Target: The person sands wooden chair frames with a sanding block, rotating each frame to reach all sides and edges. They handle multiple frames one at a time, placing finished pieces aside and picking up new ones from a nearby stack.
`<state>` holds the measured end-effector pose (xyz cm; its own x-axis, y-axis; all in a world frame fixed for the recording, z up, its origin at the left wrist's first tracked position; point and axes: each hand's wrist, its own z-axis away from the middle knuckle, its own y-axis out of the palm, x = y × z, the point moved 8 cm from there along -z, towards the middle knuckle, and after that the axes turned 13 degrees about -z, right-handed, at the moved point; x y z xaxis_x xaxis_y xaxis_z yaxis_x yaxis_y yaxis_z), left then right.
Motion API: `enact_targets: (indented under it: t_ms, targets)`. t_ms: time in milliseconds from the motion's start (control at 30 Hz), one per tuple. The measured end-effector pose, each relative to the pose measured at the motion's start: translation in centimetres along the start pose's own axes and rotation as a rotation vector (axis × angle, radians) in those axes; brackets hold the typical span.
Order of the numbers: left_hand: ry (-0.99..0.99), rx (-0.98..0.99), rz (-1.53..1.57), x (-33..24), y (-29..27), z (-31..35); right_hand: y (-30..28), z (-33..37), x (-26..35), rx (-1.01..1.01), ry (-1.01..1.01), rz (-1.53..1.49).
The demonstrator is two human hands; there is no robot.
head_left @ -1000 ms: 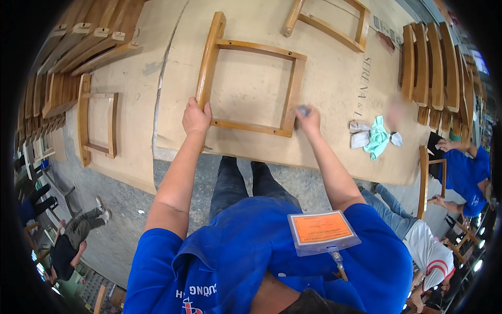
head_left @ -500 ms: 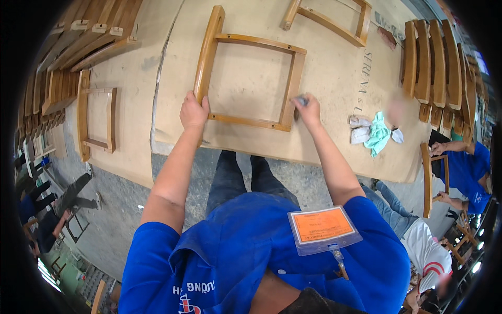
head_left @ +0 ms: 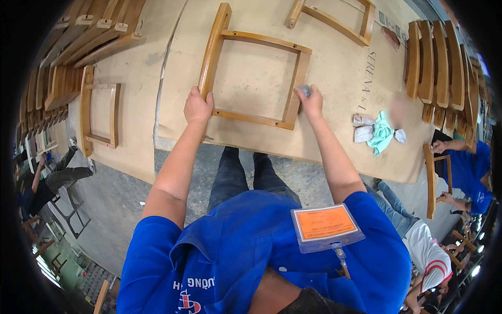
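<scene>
A varnished wooden frame [head_left: 266,41], with a longer thick rail on its left side, lies flat on the cardboard-covered table [head_left: 251,78] in front of me. My left hand [head_left: 198,106] is closed around the lower part of that thick rail. At the frame's right bar, my right hand [head_left: 312,103] pinches a small grey pad [head_left: 305,91] at the bar's outer edge. Whether the pad is sandpaper or folded cloth does not show. The fingertips of my left hand are partly hidden behind the rail.
A similar frame [head_left: 113,118] lies at the left, another [head_left: 334,23] at the far right. Wooden parts are stacked at the left [head_left: 68,86] and right [head_left: 436,63]. Green and grey cloths [head_left: 380,133] lie to the right. Beyond, a person in blue [head_left: 468,170] holds a frame.
My right hand and the grey pad have moved slightly up along the right bar. The left hand keeps its hold, and the whole view has shifted a little.
</scene>
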<state>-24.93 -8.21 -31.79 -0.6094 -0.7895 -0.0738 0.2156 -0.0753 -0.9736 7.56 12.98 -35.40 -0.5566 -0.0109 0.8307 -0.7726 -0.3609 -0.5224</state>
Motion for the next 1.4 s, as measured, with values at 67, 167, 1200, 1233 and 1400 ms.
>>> enact_targets:
  t_ms: [67, 167, 1200, 1233, 1400]
  targets:
    - [0.001, 0.034, -0.001, 0.0, 0.3, -0.1, 0.7, 3.5, -1.7, 0.047, 0.092, 0.018]
    - [0.006, 0.025, 0.01, 0.0, 0.2, 0.0, 1.0, 7.5, -3.2, 0.13, 0.043, 0.048]
    - [0.03, -0.002, 0.032, 0.0, 0.1, 0.0, -0.4, -6.1, 4.1, 0.235, -0.416, 0.616]
    - [0.029, -0.006, 0.029, 0.0, 0.2, 0.0, -0.1, -5.8, 3.4, 0.314, -0.371, 0.599]
    - [0.025, 0.001, 0.023, 0.0, 0.2, 0.0, -1.2, -6.4, 5.0, 0.205, -0.58, 0.676]
